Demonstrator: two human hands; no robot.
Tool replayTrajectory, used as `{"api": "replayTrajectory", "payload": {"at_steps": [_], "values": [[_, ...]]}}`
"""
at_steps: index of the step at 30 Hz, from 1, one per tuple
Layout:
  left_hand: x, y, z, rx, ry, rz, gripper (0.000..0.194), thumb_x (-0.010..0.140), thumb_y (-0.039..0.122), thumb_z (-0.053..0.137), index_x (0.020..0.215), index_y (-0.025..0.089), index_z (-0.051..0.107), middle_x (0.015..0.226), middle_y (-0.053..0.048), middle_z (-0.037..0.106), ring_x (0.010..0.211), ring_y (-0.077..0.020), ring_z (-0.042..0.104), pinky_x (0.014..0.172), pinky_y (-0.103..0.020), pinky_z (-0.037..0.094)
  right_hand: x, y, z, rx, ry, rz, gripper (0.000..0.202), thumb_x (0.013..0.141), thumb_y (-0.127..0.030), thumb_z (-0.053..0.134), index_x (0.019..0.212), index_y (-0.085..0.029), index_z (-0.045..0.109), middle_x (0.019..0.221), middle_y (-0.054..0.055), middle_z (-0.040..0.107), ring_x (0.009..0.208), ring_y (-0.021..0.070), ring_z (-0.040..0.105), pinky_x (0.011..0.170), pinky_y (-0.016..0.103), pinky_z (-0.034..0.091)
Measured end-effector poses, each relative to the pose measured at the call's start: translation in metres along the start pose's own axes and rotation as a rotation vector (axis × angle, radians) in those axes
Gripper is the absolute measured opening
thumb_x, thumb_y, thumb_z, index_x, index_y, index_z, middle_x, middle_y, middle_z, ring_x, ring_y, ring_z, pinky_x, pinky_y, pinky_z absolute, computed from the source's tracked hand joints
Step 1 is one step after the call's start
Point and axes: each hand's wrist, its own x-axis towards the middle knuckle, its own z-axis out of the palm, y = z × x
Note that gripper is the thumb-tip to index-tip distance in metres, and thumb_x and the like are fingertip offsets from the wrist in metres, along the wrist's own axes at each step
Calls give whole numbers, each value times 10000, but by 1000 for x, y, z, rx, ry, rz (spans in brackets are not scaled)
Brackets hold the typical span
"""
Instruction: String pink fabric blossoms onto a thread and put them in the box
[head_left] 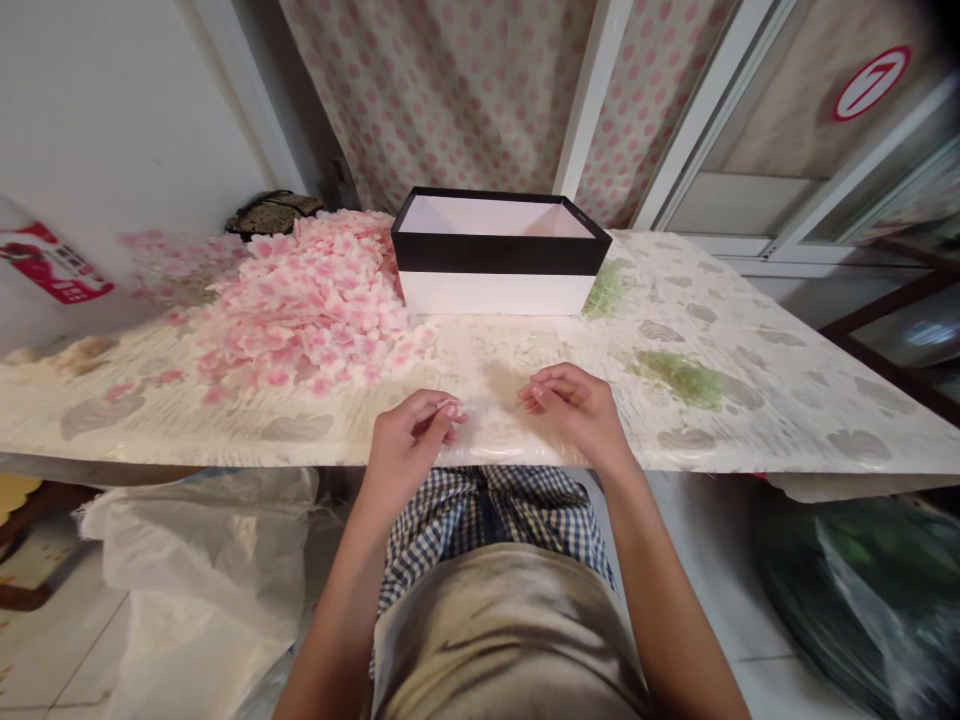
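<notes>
My left hand point(414, 428) is just above the table's front edge, thumb and forefinger pinched together. A tiny pale bit shows at its fingertips, too small to name. Opposite it, my right hand point(576, 408) has its fingers curled in against the thumb; what they hold, if anything, cannot be made out. A gap separates the two hands. Left of them lies a big heap of pink and white artificial petals point(307, 310). To the right of my right hand is a small pile of thin green stems point(682, 378).
A box point(495, 292), white with a black upper band, stands open-topped behind my hands. More green stems point(606, 288) lie by its right side. A patterned cloth point(750, 420) covers the table. White plastic bags point(202, 580) hang or stand below at left; a dark green round container point(840, 580) is below right.
</notes>
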Motion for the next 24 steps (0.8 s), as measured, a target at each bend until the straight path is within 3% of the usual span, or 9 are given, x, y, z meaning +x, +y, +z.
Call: {"api": "replayTrajectory", "payload": {"at_steps": [6, 12, 18, 24], "values": [[-11, 10, 4, -67, 13, -28, 146, 849, 300, 631, 888, 163, 600, 768, -22, 718, 652, -140, 687, 658, -237, 548, -10, -7, 1, 104, -15, -23, 100, 789, -283, 703, 810, -217, 632, 784, 19, 742, 701, 157, 691, 718, 335, 565], [-30, 30, 18, 0, -186, 40, 96, 904, 270, 556, 911, 190, 609, 765, -6, 702, 686, -132, 685, 641, -220, 547, -54, -35, 18, -45, -163, -179, 91, 786, -158, 710, 783, -248, 695, 1104, 42, 656, 1087, 201, 607, 944, 386, 482], [-39, 43, 24, -158, -310, -27, 51, 915, 247, 550, 889, 209, 570, 722, 21, 683, 660, -107, 672, 627, -194, 540, -73, -36, 27, -4, -75, -196, 158, 848, -116, 627, 866, -263, 679, 953, 23, 670, 913, 166, 640, 796, 330, 511], [-40, 43, 26, -265, -362, -90, 70, 918, 260, 546, 880, 202, 553, 703, 9, 670, 638, -116, 661, 635, -226, 554, -76, -33, 22, 42, -99, -190, 156, 849, -108, 627, 868, -255, 678, 916, 22, 644, 855, 160, 624, 749, 327, 505]]}}
